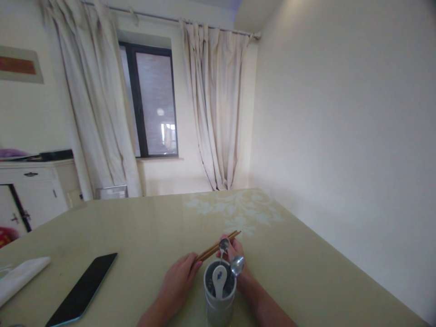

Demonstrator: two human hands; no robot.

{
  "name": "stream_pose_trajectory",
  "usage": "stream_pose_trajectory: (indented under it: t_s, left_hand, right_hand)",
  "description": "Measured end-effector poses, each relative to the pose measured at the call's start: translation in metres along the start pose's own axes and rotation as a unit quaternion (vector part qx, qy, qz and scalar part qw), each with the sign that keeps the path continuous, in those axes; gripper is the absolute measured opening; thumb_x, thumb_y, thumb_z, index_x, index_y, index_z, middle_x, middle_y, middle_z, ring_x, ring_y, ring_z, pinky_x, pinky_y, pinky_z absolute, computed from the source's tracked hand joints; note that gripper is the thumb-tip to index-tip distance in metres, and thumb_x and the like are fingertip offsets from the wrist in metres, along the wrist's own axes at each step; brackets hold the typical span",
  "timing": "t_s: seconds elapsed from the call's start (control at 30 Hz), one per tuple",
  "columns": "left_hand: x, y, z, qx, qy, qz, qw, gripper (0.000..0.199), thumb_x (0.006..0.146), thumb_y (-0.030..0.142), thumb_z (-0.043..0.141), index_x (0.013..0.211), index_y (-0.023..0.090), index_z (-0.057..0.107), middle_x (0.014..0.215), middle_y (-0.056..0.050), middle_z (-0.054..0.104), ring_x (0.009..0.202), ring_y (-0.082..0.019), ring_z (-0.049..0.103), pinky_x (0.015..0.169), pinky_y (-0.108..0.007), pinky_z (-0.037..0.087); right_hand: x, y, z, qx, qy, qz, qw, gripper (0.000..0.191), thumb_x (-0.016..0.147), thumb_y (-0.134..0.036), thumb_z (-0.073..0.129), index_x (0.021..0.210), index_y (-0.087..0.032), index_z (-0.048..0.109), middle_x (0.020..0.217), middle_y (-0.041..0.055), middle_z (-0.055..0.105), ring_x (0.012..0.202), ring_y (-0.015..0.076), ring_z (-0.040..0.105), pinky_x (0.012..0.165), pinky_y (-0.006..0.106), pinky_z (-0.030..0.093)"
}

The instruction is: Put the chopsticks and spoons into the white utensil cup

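Note:
A bundle of wooden chopsticks (211, 250) slants up to the right, held between my two hands just beyond a pale cylindrical holder (220, 311). My left hand (182, 277) is closed on the lower left end. Around the upper right part my right hand (235, 249) is closed, partly hidden by the spoons. A white ceramic spoon (219, 279) with a blue mark leans in the holder. Two metal spoons stand there too, one with its bowl (224, 245) at the back, the other with its bowl (237, 265) at the right rim.
On the left of the pale green table (146, 236) lies a dark flat tablet or phone (85, 288), with a white packet (22, 277) beside it. A wall (347, 136) runs along the table's right edge. Behind stand a white cabinet (37, 181) and curtains (218, 104).

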State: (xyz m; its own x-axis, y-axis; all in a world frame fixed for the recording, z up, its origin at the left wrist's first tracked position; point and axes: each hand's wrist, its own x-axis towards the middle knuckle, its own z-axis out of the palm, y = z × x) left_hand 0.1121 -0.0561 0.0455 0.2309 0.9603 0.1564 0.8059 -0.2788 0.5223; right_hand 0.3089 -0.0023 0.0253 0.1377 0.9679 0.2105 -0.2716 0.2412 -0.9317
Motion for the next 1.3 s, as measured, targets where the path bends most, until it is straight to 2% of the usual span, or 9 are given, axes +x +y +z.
stream_pose_trajectory:
  t_s: [0.13,0.27,0.4,0.6,0.77,0.93,1.03,1.13,1.3]
  left_hand:
    - [0.001,-0.004,-0.006,0.041,-0.022,-0.022,0.999,0.028,0.110,0.037,0.039,0.101,0.027,0.063,0.108,-0.005,0.079,0.100,-0.023,0.075,0.085,-0.030,0.050]
    - [0.004,-0.007,-0.013,0.090,-0.037,-0.033,0.995,0.022,0.108,0.034,0.044,0.102,0.026,0.063,0.114,-0.007,0.079,0.107,-0.026,0.075,0.089,-0.032,0.051]
    - [0.006,-0.014,-0.012,0.121,-0.034,-0.034,0.992,0.022,0.106,0.028,0.047,0.109,0.023,0.068,0.120,-0.011,0.079,0.117,-0.028,0.073,0.101,-0.037,0.051]
    - [0.004,-0.028,-0.010,0.070,-0.012,-0.010,0.997,0.037,0.107,0.027,0.041,0.123,0.024,0.074,0.128,-0.011,0.079,0.122,-0.027,0.072,0.108,-0.039,0.051]
    - [0.003,-0.030,-0.018,0.037,0.006,-0.005,0.999,0.038,0.103,0.023,0.046,0.125,0.026,0.077,0.128,-0.008,0.080,0.122,-0.023,0.072,0.109,-0.033,0.050]
    - [-0.001,-0.012,-0.019,0.051,-0.034,-0.007,0.998,0.035,0.105,0.034,0.045,0.109,0.027,0.079,0.110,-0.006,0.084,0.105,-0.024,0.077,0.094,-0.031,0.054]
    - [0.001,-0.010,-0.015,0.042,-0.034,0.002,0.999,0.037,0.104,0.029,0.045,0.120,0.030,0.078,0.121,-0.006,0.083,0.113,-0.024,0.076,0.100,-0.032,0.054]
    - [0.005,-0.020,-0.013,0.032,-0.012,0.007,0.999,0.047,0.098,0.017,0.047,0.135,0.031,0.073,0.136,-0.005,0.078,0.128,-0.023,0.070,0.112,-0.034,0.050]
    - [0.005,-0.031,-0.017,0.059,-0.005,0.014,0.998,0.044,0.096,0.013,0.049,0.129,0.027,0.073,0.131,-0.006,0.078,0.125,-0.022,0.070,0.109,-0.032,0.050]
  right_hand:
    - [-0.003,-0.006,0.000,0.061,0.014,0.076,0.995,0.060,0.066,-0.079,0.086,0.079,-0.025,0.064,0.065,-0.0002,0.065,0.054,0.0204,0.064,0.047,0.031,0.050]
    - [0.003,-0.015,-0.008,0.086,0.047,0.056,0.994,0.065,0.060,-0.081,0.088,0.077,-0.022,0.066,0.069,0.0005,0.068,0.061,0.0188,0.066,0.058,0.030,0.054]
    - [0.006,-0.024,-0.019,0.028,0.023,0.033,0.999,0.066,0.063,-0.082,0.086,0.071,-0.020,0.066,0.066,0.0005,0.067,0.058,0.0163,0.063,0.058,0.028,0.051]
    - [0.000,-0.026,-0.020,-0.051,-0.016,0.002,0.999,0.070,0.068,-0.090,0.076,0.077,-0.020,0.072,0.070,0.0027,0.070,0.063,0.0197,0.065,0.059,0.031,0.053]
    - [-0.004,-0.027,-0.017,-0.055,-0.040,0.015,0.998,0.064,0.069,-0.082,0.082,0.072,-0.020,0.067,0.064,-0.0001,0.066,0.055,0.0163,0.060,0.053,0.028,0.047]
    - [-0.002,-0.030,-0.021,-0.016,0.028,0.031,0.999,0.063,0.063,-0.077,0.089,0.085,-0.022,0.067,0.065,-0.0007,0.068,0.051,0.0158,0.059,0.050,0.027,0.046]
    - [0.000,-0.029,-0.024,-0.012,0.057,0.040,0.997,0.071,0.058,-0.077,0.092,0.097,-0.022,0.069,0.064,-0.0011,0.070,0.050,0.0174,0.061,0.049,0.028,0.047]
    - [0.000,-0.027,-0.024,-0.016,0.036,0.039,0.998,0.069,0.061,-0.078,0.090,0.096,-0.022,0.072,0.069,0.0016,0.072,0.055,0.0196,0.065,0.054,0.030,0.052]
    - [0.002,-0.017,-0.020,-0.020,-0.028,0.032,0.999,0.058,0.066,-0.073,0.090,0.087,-0.022,0.075,0.073,0.0025,0.071,0.064,0.0213,0.068,0.059,0.031,0.055]
